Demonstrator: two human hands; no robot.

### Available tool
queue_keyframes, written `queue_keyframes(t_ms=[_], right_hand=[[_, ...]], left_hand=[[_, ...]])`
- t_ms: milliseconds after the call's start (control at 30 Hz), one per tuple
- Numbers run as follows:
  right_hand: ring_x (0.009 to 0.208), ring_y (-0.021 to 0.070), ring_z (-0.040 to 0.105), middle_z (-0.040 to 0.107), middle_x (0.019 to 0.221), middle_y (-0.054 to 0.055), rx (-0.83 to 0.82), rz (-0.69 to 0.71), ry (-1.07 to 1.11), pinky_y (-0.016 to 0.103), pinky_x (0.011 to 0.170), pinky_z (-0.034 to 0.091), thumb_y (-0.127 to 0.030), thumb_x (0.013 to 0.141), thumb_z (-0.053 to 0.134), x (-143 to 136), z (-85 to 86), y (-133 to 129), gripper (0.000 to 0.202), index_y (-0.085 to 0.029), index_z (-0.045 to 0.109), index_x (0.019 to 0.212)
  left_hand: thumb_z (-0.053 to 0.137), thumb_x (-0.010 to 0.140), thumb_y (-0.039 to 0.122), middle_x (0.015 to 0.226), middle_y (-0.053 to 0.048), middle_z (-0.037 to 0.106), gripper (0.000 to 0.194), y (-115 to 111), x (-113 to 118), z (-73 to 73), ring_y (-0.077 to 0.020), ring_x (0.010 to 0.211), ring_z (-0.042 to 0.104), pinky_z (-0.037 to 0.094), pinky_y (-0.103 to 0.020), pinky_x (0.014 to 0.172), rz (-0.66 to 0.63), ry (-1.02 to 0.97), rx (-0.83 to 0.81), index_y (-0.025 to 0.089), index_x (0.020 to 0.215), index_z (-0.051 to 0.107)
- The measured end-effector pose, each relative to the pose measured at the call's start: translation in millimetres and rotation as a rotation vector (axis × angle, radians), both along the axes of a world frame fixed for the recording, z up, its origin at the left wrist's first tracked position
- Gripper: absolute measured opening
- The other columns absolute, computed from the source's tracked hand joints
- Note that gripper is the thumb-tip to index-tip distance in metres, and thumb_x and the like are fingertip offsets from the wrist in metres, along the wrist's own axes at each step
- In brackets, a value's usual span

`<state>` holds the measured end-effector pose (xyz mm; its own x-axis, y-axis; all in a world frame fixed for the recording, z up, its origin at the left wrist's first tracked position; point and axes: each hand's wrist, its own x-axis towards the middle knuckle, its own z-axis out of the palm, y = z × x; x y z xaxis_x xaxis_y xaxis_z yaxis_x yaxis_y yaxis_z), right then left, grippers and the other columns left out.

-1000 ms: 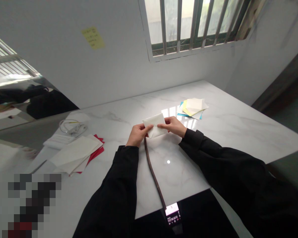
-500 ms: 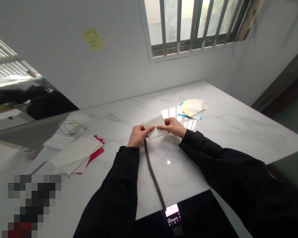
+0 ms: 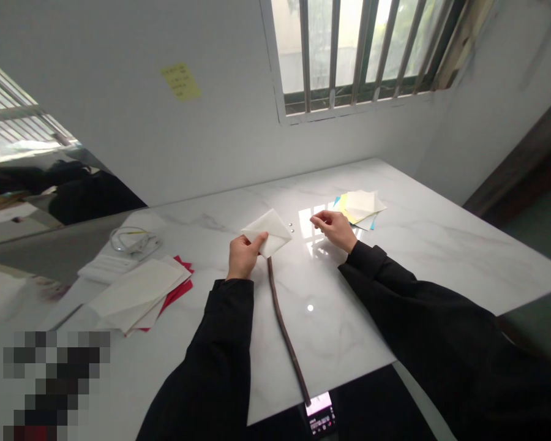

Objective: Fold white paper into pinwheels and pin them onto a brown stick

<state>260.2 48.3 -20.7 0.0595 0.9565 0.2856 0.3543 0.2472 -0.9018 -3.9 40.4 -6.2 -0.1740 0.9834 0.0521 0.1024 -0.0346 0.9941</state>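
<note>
A small cream folded paper (image 3: 270, 233), with crease lines like an envelope flap, is pinched by my left hand (image 3: 245, 254), thumb on top. To its right my right hand (image 3: 335, 229) hovers with thumb and fingertips pressed together; whether anything is between them is too small to tell. Two tiny shiny dots (image 3: 291, 228) lie on the table between the paper and my right hand. Below the cream paper, a thin brown stick (image 3: 282, 327) runs down the table to a lit phone (image 3: 320, 413) at the front edge.
Cream and red papers (image 3: 142, 291) lie on the left beside a white coiled cable (image 3: 135, 240). Cream, yellow and blue sheets (image 3: 360, 205) are stacked at the back right of the marble table (image 3: 441, 245). A yellow note (image 3: 181, 81) is on the wall near a barred window.
My right hand has let go of the cream paper and moved right. The paper, now in my left hand alone, has turned and shifted left. The shiny dots now show.
</note>
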Motion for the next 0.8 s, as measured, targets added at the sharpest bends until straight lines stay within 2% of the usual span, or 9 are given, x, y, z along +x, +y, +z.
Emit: queue_keyframes(t_ms=[100,300,533,667,800], right_hand=[[0.074,0.0176,0.066,0.077,0.083,0.005,0.048,-0.048,-0.194,0.031,0.076,0.049,-0.035,0.091,0.067,6.0,-11.7,3.9,0.021,-0.018,0.079,0.089],[0.074,0.0166,0.065,0.077,0.084,0.003,0.06,0.047,-0.341,0.029,0.075,0.046,-0.026,0.088,0.072,-14.0,-25.4,11.0,0.014,-0.02,0.081,0.096],[0.076,0.0163,0.065,0.076,0.086,0.004,0.018,0.089,-0.315,0.028,0.076,0.047,-0.028,0.085,0.077,-33.9,-25.7,35.2,0.02,-0.021,0.083,0.103],[0.074,0.0164,0.063,0.074,0.081,0.003,0.023,0.113,-0.34,0.028,0.073,0.046,-0.029,0.086,0.074,-39.4,-25.4,42.5,0.016,-0.021,0.084,0.095],[0.073,0.0161,0.063,0.073,0.079,0.003,0.05,0.115,-0.364,0.028,0.073,0.046,-0.026,0.085,0.07,-39.1,-23.2,38.7,0.013,-0.019,0.081,0.088]], left_hand=[[0.084,0.063,0.052,0.087,-0.01,0.078,0.05,3.9,-7.5,-3.5,-0.0221,0.075,0.071,0.056,-0.029,0.064,0.07,0.041,0.031,0.01,0.09,0.078],[0.082,0.066,0.054,0.082,-0.013,0.077,0.052,9.7,-22.6,-9.6,-0.0228,0.072,0.07,0.054,-0.029,0.061,0.21,0.105,0.067,0.008,0.089,0.078],[0.082,0.069,0.053,0.078,-0.012,0.077,0.047,7.2,-24.0,-9.1,-0.025,0.075,0.071,0.054,-0.029,0.063,0.205,0.115,0.108,0.009,0.086,0.078],[0.081,0.071,0.055,0.083,-0.012,0.078,0.049,4.0,-20.2,-9.0,-0.0245,0.076,0.072,0.054,-0.029,0.065,0.159,0.124,0.081,0.01,0.087,0.079],[0.081,0.073,0.054,0.085,-0.011,0.079,0.046,2.1,-19.0,-7.2,-0.0239,0.078,0.073,0.053,-0.028,0.065,0.15,0.144,0.075,0.01,0.088,0.079]])
